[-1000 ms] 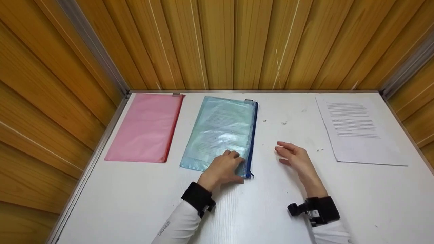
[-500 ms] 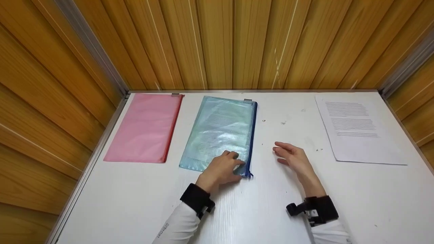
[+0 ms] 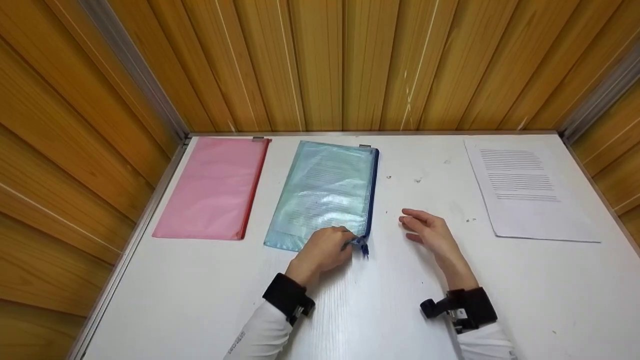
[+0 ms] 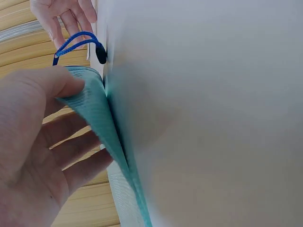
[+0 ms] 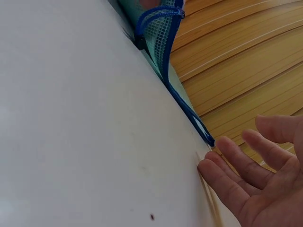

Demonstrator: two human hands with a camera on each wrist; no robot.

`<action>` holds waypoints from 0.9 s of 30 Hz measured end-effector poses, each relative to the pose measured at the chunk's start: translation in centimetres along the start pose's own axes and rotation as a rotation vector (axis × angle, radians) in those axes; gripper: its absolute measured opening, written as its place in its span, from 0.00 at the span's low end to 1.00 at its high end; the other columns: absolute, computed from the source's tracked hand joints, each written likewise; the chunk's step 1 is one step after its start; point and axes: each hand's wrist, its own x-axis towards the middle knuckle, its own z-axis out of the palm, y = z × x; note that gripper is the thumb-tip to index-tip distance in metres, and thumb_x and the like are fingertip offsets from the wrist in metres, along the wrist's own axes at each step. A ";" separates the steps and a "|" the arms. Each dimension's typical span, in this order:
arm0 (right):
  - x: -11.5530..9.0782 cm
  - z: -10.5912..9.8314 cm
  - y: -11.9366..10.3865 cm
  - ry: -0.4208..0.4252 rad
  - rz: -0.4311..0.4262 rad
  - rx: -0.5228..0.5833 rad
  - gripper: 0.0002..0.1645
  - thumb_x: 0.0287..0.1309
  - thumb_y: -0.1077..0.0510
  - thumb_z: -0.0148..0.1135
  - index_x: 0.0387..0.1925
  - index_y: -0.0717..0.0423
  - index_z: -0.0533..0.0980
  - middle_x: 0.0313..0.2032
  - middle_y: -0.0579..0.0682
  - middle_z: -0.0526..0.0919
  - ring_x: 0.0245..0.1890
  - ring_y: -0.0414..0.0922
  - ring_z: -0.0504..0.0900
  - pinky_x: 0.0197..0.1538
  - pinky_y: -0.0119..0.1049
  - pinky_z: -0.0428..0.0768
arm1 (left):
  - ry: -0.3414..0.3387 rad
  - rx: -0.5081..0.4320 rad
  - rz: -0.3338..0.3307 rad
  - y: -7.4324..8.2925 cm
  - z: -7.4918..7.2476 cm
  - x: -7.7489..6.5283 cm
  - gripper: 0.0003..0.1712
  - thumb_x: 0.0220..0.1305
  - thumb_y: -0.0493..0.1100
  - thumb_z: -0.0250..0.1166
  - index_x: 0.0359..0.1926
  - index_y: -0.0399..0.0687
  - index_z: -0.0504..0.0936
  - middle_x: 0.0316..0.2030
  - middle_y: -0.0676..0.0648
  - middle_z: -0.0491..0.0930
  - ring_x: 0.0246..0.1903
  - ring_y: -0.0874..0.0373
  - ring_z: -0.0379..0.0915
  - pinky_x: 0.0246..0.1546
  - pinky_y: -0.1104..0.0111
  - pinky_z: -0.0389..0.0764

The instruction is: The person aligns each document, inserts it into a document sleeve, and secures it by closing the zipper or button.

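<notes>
A translucent teal zip pouch [image 3: 325, 190] with a dark blue zipper edge lies on the white table, and printed lines show through it. My left hand [image 3: 322, 250] pinches its near right corner between thumb and fingers. In the left wrist view that corner of the pouch [image 4: 97, 109] is bent up off the table, a blue cord loop [image 4: 78, 42] hanging by it. To the right of the pouch, my right hand [image 3: 432, 235] hovers with relaxed fingers and holds nothing. The right wrist view has the right hand [image 5: 255, 175] apart from the zipper edge [image 5: 187, 111].
Left of the teal pouch lies a pink zip pouch [image 3: 212, 187] with a red zipper edge. White printed sheets [image 3: 530, 215] rest at the right side of the table [image 3: 390, 310]. Wood-patterned panels [image 3: 320, 65] stand behind and at both sides.
My left hand has closed on the pouch's near right corner and lifted it, so the corner now folds upward. The right hand has drifted slightly left.
</notes>
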 end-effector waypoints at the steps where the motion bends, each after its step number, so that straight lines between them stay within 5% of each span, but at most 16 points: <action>1: 0.0 0.1 0.0 -0.003 0.000 -0.001 0.32 0.85 0.54 0.58 0.78 0.68 0.70 0.70 0.64 0.83 0.65 0.44 0.86 0.60 0.28 0.87 | 0.020 -0.008 0.005 0.0 0.0 0.0 0.15 0.73 0.36 0.64 0.55 0.41 0.91 0.48 0.42 0.93 0.49 0.44 0.92 0.54 0.56 0.90; 6: 0.1 0.6 -0.4 -0.017 0.003 0.013 0.31 0.85 0.54 0.57 0.78 0.68 0.70 0.71 0.66 0.82 0.68 0.47 0.85 0.61 0.29 0.86 | 0.122 -0.035 0.029 0.0 -0.1 0.1 0.11 0.74 0.33 0.62 0.49 0.40 0.91 0.41 0.43 0.94 0.41 0.46 0.93 0.45 0.56 0.91; 12: 0.0 1.6 -0.8 -0.035 -0.030 0.006 0.31 0.86 0.52 0.55 0.76 0.71 0.72 0.70 0.68 0.82 0.71 0.57 0.84 0.65 0.36 0.87 | 0.206 -0.050 0.025 0.1 -0.3 0.1 0.14 0.77 0.32 0.61 0.56 0.38 0.89 0.45 0.42 0.95 0.41 0.46 0.93 0.46 0.57 0.92; 20: 0.0 3.2 -1.3 -0.113 -0.112 -0.022 0.28 0.86 0.54 0.55 0.70 0.74 0.76 0.70 0.70 0.82 0.73 0.63 0.81 0.71 0.42 0.84 | 0.236 -0.071 0.013 0.1 -0.8 0.5 0.16 0.75 0.29 0.62 0.58 0.37 0.89 0.49 0.40 0.94 0.46 0.45 0.94 0.52 0.58 0.92; 27: 0.2 4.4 -1.3 -0.214 -0.281 -0.200 0.24 0.76 0.59 0.68 0.63 0.73 0.82 0.62 0.70 0.87 0.64 0.65 0.87 0.68 0.46 0.87 | 0.236 -0.083 0.002 0.3 -1.3 0.8 0.19 0.72 0.26 0.63 0.60 0.37 0.88 0.52 0.40 0.94 0.49 0.45 0.93 0.54 0.59 0.91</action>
